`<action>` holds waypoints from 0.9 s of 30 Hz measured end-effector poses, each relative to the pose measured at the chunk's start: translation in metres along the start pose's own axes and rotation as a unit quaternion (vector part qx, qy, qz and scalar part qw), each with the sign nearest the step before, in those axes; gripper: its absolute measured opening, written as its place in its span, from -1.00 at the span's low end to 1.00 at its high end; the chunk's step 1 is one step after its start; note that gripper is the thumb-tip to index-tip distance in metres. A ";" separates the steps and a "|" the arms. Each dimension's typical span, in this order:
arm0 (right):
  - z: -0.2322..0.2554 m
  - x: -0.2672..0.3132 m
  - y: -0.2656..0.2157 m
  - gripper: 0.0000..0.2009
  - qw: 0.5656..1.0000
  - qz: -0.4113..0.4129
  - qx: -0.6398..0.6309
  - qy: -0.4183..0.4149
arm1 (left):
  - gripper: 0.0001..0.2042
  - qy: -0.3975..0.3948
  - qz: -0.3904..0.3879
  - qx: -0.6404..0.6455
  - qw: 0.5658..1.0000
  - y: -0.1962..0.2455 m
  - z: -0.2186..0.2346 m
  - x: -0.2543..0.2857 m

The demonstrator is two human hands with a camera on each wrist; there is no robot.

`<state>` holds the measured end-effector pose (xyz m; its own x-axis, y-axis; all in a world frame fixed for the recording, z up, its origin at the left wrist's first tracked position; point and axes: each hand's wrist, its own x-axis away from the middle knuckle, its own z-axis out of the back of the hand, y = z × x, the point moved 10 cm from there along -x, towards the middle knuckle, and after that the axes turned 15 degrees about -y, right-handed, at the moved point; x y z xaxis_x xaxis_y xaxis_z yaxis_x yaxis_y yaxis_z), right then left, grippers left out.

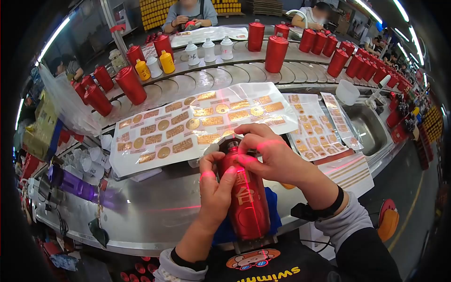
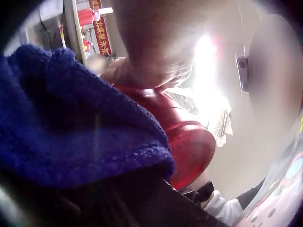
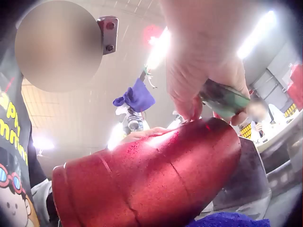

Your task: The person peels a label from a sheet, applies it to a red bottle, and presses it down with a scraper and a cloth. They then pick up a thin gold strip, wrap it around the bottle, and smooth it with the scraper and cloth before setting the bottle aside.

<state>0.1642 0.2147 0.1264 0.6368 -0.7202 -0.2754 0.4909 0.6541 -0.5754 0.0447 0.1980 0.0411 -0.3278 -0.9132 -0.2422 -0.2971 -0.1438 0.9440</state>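
A shiny red bottle with gold characters lies tilted towards me over a blue cloth at the front of the metal table. My left hand grips its shoulder from the left, thumb on the front. From the other side my right hand has its fingertips at the shoulder just below the neck. Tucked in that hand is a small dark green, smooth object, its kind not clear. In the left wrist view the blue cloth covers much of the bottle.
Sheets of gold stickers lie behind the bottle, with smaller sheets to the right. Beyond runs a conveyor bearing red, white and yellow bottles. A sink is at right, a purple cup at left. People sit across.
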 end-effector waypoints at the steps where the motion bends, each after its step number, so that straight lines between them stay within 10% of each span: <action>1: 0.000 0.000 0.001 -0.87 1.000 0.001 0.010 0.001 | -0.63 0.015 -0.007 -0.001 1.000 0.003 0.001 0.000; 4: 0.008 0.005 0.003 -0.82 0.999 -0.013 0.041 0.024 | -0.64 0.030 -0.059 -0.133 0.989 0.023 -0.001 0.007; 10: 0.033 0.034 0.017 -0.62 0.996 -0.047 0.011 0.079 | -0.56 -0.179 -0.173 -0.604 0.757 0.065 -0.062 0.028; 16: 0.041 0.031 -0.002 -0.74 0.993 -0.120 -0.003 -0.022 | -0.51 -0.122 -0.139 -0.607 0.773 0.069 -0.037 0.008; 20: 0.002 -0.007 -0.017 -0.79 0.978 -0.013 -0.054 -0.201 | -0.44 -0.053 -0.115 -0.547 0.828 0.052 -0.012 0.018; 23: 0.024 -0.031 -0.019 -0.78 0.987 0.019 0.152 -0.058 | -0.37 -0.038 -0.065 -0.520 0.851 0.040 -0.002 0.035; 27: 0.014 -0.031 -0.005 -0.78 0.996 -0.029 0.030 -0.078 | -0.34 -0.069 -0.101 -0.565 0.816 0.047 -0.022 0.047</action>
<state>0.1502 0.2369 0.1485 0.6882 -0.7160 -0.1170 0.5614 0.6278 -0.5391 0.0351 0.1404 0.0791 -0.4948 -0.7876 -0.3672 0.6340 -0.6162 0.4672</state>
